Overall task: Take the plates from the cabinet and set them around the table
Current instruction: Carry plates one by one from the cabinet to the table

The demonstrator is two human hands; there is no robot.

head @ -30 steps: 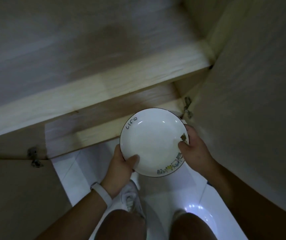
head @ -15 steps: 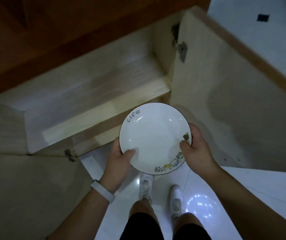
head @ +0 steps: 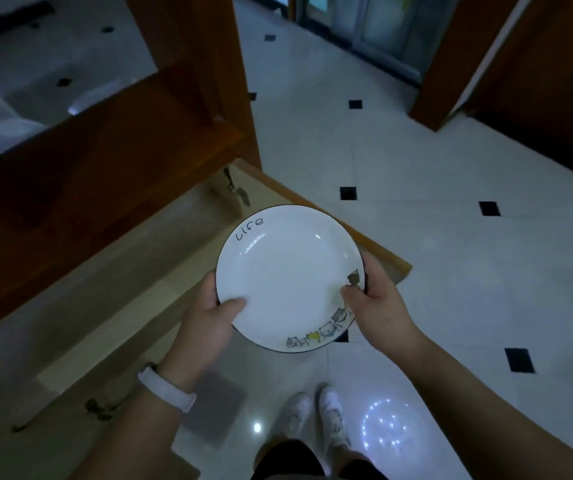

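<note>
Plate [head: 288, 282]: white with a dark rim, the word "Life" at its far edge and small cartoon figures along the near right edge; held roughly level above the floor, in front of the open cabinet.
Left hand [head: 205, 327]: grips the plate's near left edge, thumb lying on top and fingers curled out of sight beneath; a white wristband [head: 167, 389] is on the wrist.
Right hand [head: 378, 306]: grips the right edge, thumb on the rim beside the figures, fingers underneath.
Cabinet [head: 122, 289]: pale inside, door open, a hinge [head: 235, 188] just beyond the plate.
Floor [head: 416, 237]: pale tiles with small black squares.
Shoes [head: 316, 414]: white, below the plate.
</note>
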